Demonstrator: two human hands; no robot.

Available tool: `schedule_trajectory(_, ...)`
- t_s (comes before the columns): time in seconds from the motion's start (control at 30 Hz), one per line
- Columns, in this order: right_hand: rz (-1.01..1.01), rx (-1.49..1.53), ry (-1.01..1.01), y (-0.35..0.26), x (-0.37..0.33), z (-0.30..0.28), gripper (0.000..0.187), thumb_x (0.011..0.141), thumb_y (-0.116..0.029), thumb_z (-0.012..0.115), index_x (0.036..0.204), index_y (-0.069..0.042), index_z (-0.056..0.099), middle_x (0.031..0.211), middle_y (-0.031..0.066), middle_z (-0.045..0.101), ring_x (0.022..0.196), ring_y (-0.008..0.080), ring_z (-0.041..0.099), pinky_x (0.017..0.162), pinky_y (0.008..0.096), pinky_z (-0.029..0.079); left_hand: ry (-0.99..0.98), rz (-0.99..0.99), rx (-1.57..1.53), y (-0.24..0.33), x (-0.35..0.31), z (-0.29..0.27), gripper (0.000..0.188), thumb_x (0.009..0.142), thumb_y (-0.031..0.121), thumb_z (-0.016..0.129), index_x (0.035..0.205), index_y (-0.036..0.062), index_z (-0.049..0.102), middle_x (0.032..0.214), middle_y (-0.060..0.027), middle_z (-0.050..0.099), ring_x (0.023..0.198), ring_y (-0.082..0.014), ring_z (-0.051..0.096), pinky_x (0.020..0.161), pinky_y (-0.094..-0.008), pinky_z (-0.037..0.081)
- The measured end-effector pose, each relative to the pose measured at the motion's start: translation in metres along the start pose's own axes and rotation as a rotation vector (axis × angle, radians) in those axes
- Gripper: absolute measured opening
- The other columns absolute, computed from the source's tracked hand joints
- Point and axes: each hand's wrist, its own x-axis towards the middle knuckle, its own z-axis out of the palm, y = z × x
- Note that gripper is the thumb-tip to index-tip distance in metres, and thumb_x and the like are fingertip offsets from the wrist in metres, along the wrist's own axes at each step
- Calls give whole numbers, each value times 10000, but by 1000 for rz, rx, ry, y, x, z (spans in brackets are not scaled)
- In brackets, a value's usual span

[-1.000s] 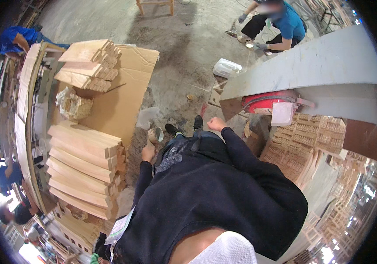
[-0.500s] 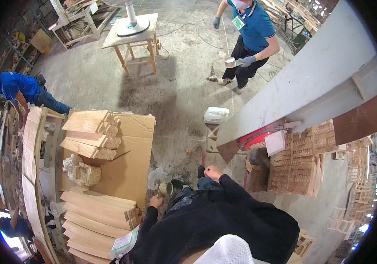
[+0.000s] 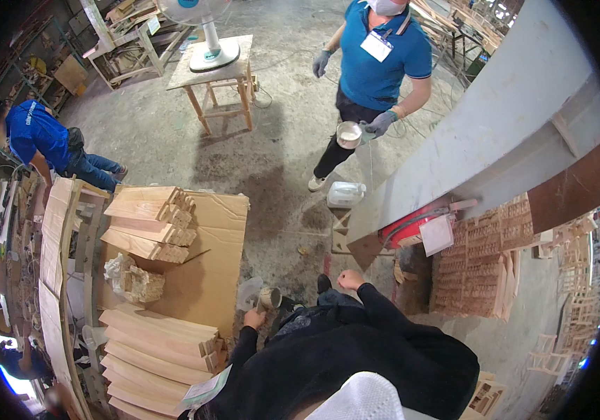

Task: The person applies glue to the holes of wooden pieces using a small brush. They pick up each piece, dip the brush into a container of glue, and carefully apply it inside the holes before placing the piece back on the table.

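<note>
Handled cup point(image 3: 270, 297): in the person's left hand point(image 3: 254, 319), over the concrete floor point(image 3: 282, 241), just right of the curved wooden slats point(image 3: 160, 343). Left fingers closed round the handle; contents can't be made out from here. Right hand point(image 3: 349, 280) curled into a loose fist in front of the body, nothing visible in it.

Step in hand reads as carrying the cup; it isn't set against any workpiece. Next move, whichever way, would call for keeping the rim up and the cup clear of the slat ends close by. Right hand looks available to help.

Co-worker point(image 3: 384, 63) ahead, gloved hand point(image 3: 382, 122) on a second handled cup point(image 3: 348, 134) with something pale inside. Translucent jug point(image 3: 346, 194) on the floor between them, beside the grey steel column point(image 3: 482, 126).
</note>
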Motion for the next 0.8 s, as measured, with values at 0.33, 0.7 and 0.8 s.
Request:
schedule_trajectory(0.33,-9,134,198,37,-35,3,258,814,-250,535,721,-57,681,711,111,687,666,249,662,628,380,496,-84,159,105,-3,5,6,400,786,396,565,842,18,683,765,-194,675,800,-371,664,725,-451,518)
schedule_trajectory(0.7,154,238,5,130,-78,-31,259,810,-216,554,778,1,690,752,134,702,699,258,681,674,366,519,-44,130,149,24,-3,38,394,776,345,601,978,15,673,913,-226,672,891,-401,632,789,-469,497)
schedule_trajectory(0.8,14,-86,-12,131,-58,-63,256,813,-234,556,797,-23,700,771,115,710,715,246,687,686,358,524,49,60,101,32,-26,64,410,786,367,607,995,21,673,965,-226,668,933,-398,622,814,-472,486)
